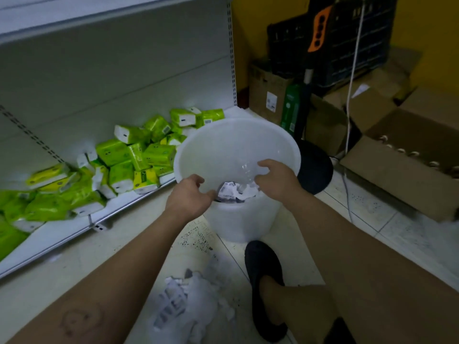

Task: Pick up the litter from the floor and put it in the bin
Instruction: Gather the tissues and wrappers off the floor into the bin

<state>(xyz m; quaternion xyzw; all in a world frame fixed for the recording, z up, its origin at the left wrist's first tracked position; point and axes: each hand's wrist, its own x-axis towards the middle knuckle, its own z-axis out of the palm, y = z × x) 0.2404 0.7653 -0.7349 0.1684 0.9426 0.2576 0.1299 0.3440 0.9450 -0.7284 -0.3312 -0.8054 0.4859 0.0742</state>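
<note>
Partway done: crumpled white printed paper (234, 191) and a clear plastic wrapper (244, 170) lie inside the white translucent plastic bin (223, 135). A heap of torn white paper litter (188, 301) is left on the tiled floor (387, 219), at 6 o'clock of the bin. Hands apart over the near rim: left hand (190, 196) loosely curled, empty; right hand (275, 180) touches the wrapper, grip cannot be told.

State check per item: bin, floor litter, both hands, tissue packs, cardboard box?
bin: upright, no lid, crumpled paper and clear plastic inside
floor litter: crumpled heap, not yet picked up
left hand: over bin rim, fingers loosely curled, empty
right hand: over bin, fingers at clear plastic, grip unclear
tissue packs: heaped on bottom shelf
cardboard box: flaps open
</note>
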